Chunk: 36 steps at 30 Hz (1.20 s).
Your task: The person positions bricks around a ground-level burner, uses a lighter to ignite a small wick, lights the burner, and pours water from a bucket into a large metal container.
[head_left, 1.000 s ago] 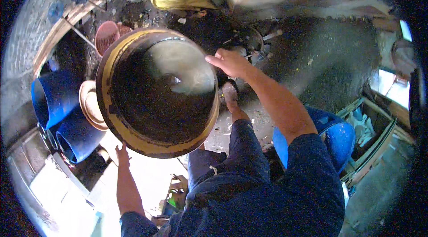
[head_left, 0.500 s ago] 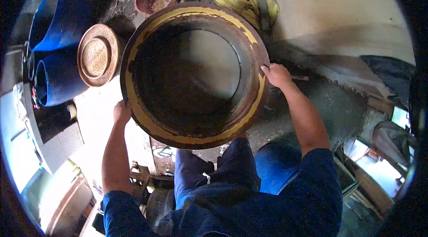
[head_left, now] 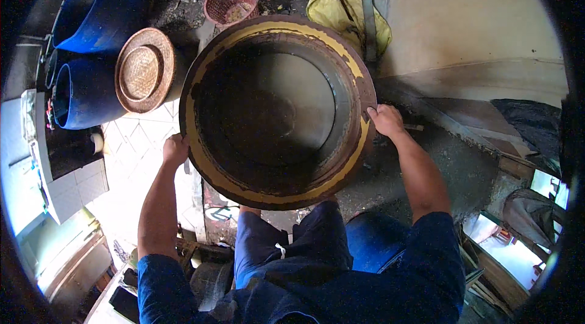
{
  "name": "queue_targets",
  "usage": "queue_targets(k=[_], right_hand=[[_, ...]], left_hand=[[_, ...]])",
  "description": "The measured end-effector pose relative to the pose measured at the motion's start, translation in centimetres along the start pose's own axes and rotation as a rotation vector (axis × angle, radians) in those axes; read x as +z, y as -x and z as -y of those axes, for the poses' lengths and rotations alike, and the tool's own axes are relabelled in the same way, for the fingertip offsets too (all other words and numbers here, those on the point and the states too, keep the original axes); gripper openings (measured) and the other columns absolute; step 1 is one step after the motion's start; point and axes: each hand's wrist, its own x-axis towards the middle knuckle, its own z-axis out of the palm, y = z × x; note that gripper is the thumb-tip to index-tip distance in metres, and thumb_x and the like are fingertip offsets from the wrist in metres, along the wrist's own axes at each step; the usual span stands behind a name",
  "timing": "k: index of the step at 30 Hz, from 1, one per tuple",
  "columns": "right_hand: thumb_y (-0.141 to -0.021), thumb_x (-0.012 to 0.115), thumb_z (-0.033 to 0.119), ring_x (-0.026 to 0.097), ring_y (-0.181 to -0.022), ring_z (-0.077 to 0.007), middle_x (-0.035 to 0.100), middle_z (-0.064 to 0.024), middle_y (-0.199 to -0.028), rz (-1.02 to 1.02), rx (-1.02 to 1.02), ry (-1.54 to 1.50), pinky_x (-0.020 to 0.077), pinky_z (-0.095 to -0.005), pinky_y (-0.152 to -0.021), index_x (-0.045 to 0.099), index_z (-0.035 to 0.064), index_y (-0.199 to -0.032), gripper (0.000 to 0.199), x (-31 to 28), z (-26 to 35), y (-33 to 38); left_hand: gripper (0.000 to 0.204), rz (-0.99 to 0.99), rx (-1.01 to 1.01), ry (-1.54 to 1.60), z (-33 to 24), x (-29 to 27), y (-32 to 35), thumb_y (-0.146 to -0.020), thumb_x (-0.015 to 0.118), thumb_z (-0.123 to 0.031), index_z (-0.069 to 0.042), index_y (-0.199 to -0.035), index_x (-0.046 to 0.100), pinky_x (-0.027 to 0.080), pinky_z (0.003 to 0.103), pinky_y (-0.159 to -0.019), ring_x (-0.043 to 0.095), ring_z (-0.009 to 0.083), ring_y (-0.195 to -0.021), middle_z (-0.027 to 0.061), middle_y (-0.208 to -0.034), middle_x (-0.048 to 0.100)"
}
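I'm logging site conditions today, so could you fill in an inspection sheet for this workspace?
Surface: dark dirt ground, pale tiles at left.
Job's things: large round vessel, yellow-rimmed, dark inside, held at both sides.
Clutter: blue barrels, woven lid, pink basket, yellow bag.
Grippers: left hand and right hand grip the rim.
Cables: nothing seen.
Surroundings: pale wall at upper right.

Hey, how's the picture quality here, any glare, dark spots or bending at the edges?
Head view: fisheye bends the edges, with black corners around the round image. The white tiled floor at lower left is overexposed. The inside of the big yellow-rimmed pot is dim, and a pale sheen lies on its far wall. Left hand and right hand look sharp.
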Motion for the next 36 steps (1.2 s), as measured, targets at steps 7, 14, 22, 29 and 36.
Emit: queue_targets(k=[7, 14, 22, 29, 36], right_hand=[[-0.086, 0.049, 0.038, 0.058, -0.083, -0.0412, 0.061, -0.0251, -0.084, -0.016, -0.054, 0.009, 0.0455, -0.0473, -0.075, 0.061, -0.0035, -0.082, 0.044, 0.6, -0.1, 0.3], [-0.088, 0.047, 0.038, 0.058, -0.085, -0.0409, 0.061, -0.0249, -0.085, 0.004, -0.013, -0.019, 0.0450, -0.0468, -0.077, 0.061, -0.0030, -0.085, 0.044, 1.0, -0.3, 0.6], [-0.089, 0.043, 0.044, 0.056, -0.093, -0.0412, 0.060, -0.0259, -0.095, 0.056, 0.106, 0.003, 0.0431, -0.0468, -0.082, 0.061, -0.0030, -0.095, 0.050, 1.0, 0.3, 0.6], [-0.085, 0.040, 0.059, 0.047, -0.111, -0.0428, 0.051, -0.0278, -0.118, -0.054, 0.213, -0.204, 0.0364, -0.0459, -0.094, 0.048, -0.0044, -0.121, 0.073, 0.0, 0.8, 1.3], [-0.090, 0.038, 0.051, 0.046, -0.110, -0.0441, 0.046, -0.0265, -0.125, -0.194, 0.267, -0.114, 0.0380, -0.0452, -0.093, 0.045, -0.0057, -0.122, 0.066, 3.6, -4.4, 5.2]], left_hand=[[0.034, 0.020, -0.092, 0.170, 2.9, 1.7, -0.6, -0.084, 0.051, -0.031, 0.001, -0.082, 0.061, 0.047, 0.043, -0.069, 0.060, 0.0377, -0.077, 0.0218, -0.079, 0.062], [0.034, 0.042, -0.101, -0.005, 0.7, 0.1, -0.6, -0.082, 0.051, -0.034, -0.002, -0.084, 0.062, 0.047, 0.044, -0.072, 0.060, 0.0378, -0.080, 0.0213, -0.082, 0.062], [0.048, 0.094, -0.146, 0.068, -1.9, -1.5, 0.6, -0.084, 0.050, -0.049, -0.003, -0.088, 0.063, 0.047, 0.044, -0.075, 0.060, 0.0377, -0.087, 0.0214, -0.086, 0.063], [0.064, 0.032, -0.322, 0.504, 2.0, 2.1, 6.0, -0.088, 0.034, -0.058, -0.001, -0.100, 0.058, 0.041, 0.045, -0.084, 0.053, 0.0434, -0.100, 0.0296, -0.097, 0.058], [0.061, 0.206, -0.538, 0.949, 8.1, 10.2, 17.1, -0.090, 0.036, -0.054, 0.004, -0.092, 0.055, 0.046, 0.031, -0.056, 0.055, 0.0181, -0.060, 0.0101, -0.074, 0.055]])
